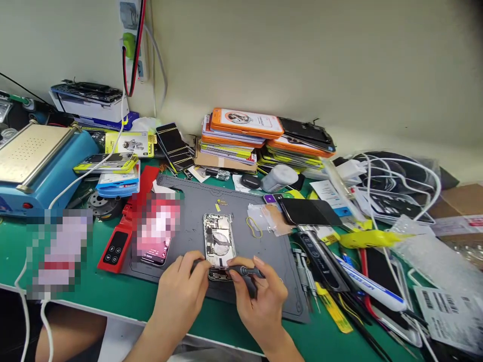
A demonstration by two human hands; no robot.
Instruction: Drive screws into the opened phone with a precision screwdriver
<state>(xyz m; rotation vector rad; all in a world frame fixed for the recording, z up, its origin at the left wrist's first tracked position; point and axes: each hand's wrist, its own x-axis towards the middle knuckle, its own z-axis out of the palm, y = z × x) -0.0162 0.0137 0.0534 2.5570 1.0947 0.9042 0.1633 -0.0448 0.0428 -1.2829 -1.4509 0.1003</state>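
An opened phone [219,242] lies on the grey work mat [196,201], its inner metal plate, round coil area and circuit parts exposed. At its lower left edge, my left hand [183,291] is closed with fingers pinched together around a small dark object, mostly hidden. My right hand [262,294] grips a dark grey screwdriver [249,271] between thumb and fingers at the phone's lower right edge. The tool lies nearly flat, its tip close to the phone's lower end; the exact contact cannot be seen.
Left of the mat are a lit phone [158,231], a red holder [117,246] and a blue heating plate [41,166]. A yellow rubber band [254,227] lies on the mat. Screwdrivers [304,271], a black pen-like tool [320,259] and cables crowd the right. Orange boxes [245,123] stand behind.
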